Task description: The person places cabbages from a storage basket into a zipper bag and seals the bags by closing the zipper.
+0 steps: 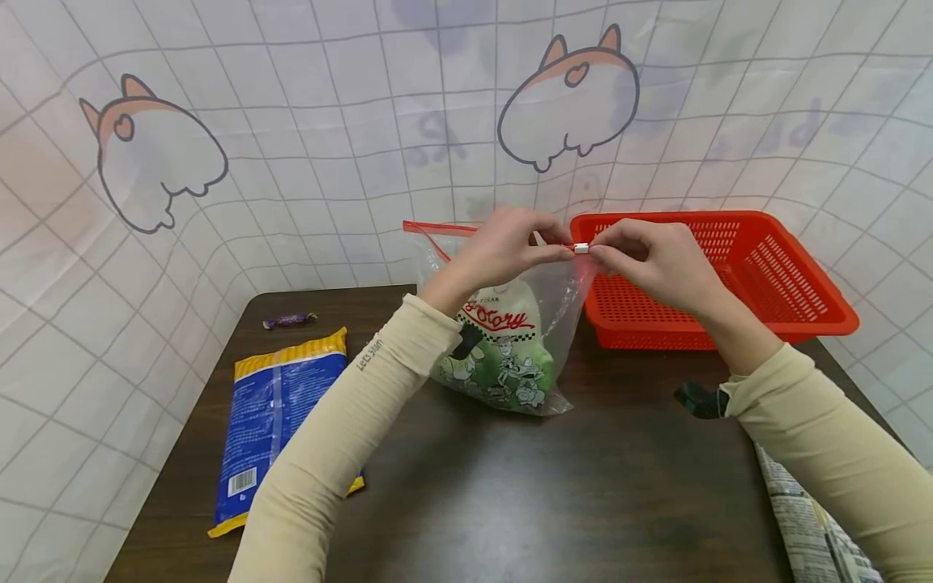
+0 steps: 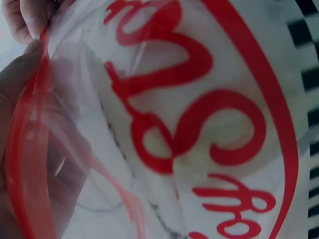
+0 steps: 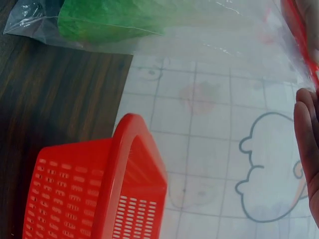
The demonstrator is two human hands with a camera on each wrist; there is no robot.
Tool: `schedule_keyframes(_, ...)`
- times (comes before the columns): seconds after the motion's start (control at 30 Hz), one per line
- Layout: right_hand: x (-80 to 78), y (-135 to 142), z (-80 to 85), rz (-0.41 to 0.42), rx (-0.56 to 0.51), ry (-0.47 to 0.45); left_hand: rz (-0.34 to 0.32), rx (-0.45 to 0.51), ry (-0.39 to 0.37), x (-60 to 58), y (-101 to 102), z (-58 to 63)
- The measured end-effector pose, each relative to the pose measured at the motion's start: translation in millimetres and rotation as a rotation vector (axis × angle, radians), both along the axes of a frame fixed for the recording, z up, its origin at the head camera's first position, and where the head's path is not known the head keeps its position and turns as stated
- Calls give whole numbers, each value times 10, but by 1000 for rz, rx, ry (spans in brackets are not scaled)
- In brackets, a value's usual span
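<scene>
A clear zip bag [image 1: 564,324] hangs upright over the back of the table, its red zip strip [image 1: 437,228] at the top. Inside shows a white and green cloth-like item [image 1: 513,356] with red lettering and cartoon figures. My left hand [image 1: 503,247] pinches the zip strip near the bag's right corner. Beside it, my right hand [image 1: 656,259] pinches the small white slider [image 1: 581,248] at that corner. The left wrist view shows the red strip [image 2: 30,164] passing between thumb and fingers. Fingers of the right hand [image 3: 309,149] appear at the edge of the right wrist view.
A red perforated basket [image 1: 824,300] stands at the back right, close to the bag. On the left lie a blue and yellow packet [image 1: 284,421] and a small purple wrapped candy [image 1: 289,321]. Newspaper [image 1: 794,502] lies at the right edge. A patterned sheet [image 1: 328,162] hangs behind the table.
</scene>
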State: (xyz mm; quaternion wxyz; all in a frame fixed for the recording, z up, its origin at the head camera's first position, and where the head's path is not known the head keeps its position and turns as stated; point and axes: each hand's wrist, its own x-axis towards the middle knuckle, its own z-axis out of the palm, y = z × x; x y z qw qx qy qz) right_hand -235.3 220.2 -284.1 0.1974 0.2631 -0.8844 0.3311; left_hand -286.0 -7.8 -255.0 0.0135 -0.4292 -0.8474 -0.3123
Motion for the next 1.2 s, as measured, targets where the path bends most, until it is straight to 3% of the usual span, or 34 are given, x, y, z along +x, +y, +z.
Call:
schedule_keyframes(0.27, 24, -19, -6, -23, -45, -5, 2, 14, -11, 63, 22, 9)
schedule_keyframes(0.63, 58, -8, 0, 123, -36, 57, -24, -107, 122, 139, 43, 74)
schedule_keyframes(0.8, 53, 0, -22, 121, -19, 82, -28, -151, 136, 142, -2, 103)
schedule_keyframes(0.97, 44, 51, -55, 69, -7, 66, -4, -225, 181, 105, -167, 144)
schedule_keyframes(1.2, 16, 163, -98, 28, -12, 36, 81, -263, 192, 34, -603, 170)
